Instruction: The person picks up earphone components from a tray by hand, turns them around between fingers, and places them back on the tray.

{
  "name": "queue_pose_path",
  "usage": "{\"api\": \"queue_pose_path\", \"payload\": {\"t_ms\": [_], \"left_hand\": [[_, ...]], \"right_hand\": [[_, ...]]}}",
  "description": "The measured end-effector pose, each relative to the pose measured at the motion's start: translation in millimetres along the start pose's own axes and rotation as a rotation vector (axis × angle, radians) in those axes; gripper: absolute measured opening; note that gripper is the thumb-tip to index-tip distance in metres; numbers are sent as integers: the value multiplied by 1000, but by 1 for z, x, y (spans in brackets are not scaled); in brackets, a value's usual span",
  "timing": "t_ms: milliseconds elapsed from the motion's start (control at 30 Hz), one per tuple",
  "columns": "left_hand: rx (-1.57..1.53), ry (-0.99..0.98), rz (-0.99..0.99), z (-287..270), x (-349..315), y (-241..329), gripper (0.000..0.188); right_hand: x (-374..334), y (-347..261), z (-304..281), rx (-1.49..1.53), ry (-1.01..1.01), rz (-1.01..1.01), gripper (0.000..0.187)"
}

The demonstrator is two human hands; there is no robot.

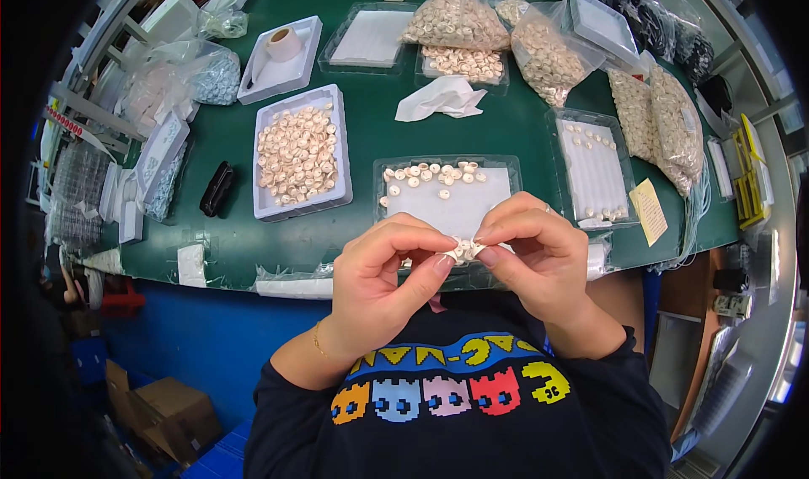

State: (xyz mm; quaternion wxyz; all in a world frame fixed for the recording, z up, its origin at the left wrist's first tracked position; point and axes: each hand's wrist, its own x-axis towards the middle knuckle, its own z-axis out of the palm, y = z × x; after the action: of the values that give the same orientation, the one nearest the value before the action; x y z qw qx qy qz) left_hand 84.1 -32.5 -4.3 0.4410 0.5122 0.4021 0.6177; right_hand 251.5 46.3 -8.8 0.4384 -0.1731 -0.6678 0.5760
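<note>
Both hands meet above the near edge of a clear tray (514, 169). My left hand (381, 268) is closed in a pinch on a small cream-white round part (465, 250). From the other side my right hand (543, 264) pinches at the same spot, fingertips nearly touching the left ones. Fingers cover much of the piece, so I cannot tell whether it is one part or two. Behind the hands, similar round cap-like parts (444, 194) lie on the tray's white lining, mostly along its far side. Some more parts show just below my fingers.
A grey-white tray (341, 155) heaped with such parts stands to the left, beside a black case (217, 189). Full plastic bags (552, 49) sit at the back. To the right are another lined tray (594, 176) and a yellow paper tag (648, 212). Crumpled white tissue (442, 98) lies behind.
</note>
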Motion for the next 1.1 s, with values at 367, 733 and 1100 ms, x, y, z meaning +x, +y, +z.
{"api": "queue_pose_path", "payload": {"t_ms": [367, 733, 1100], "left_hand": [[91, 70, 107, 3, -3, 4, 37], [216, 37, 202, 0, 0, 6, 20], [-448, -47, -263, -2, 0, 0, 13]], "right_hand": [[-1, -7, 10, 38, -8, -54, 26], [-1, -10, 10, 1, -27, -80, 25], [0, 0, 9, 645, -18, 306, 15]]}}
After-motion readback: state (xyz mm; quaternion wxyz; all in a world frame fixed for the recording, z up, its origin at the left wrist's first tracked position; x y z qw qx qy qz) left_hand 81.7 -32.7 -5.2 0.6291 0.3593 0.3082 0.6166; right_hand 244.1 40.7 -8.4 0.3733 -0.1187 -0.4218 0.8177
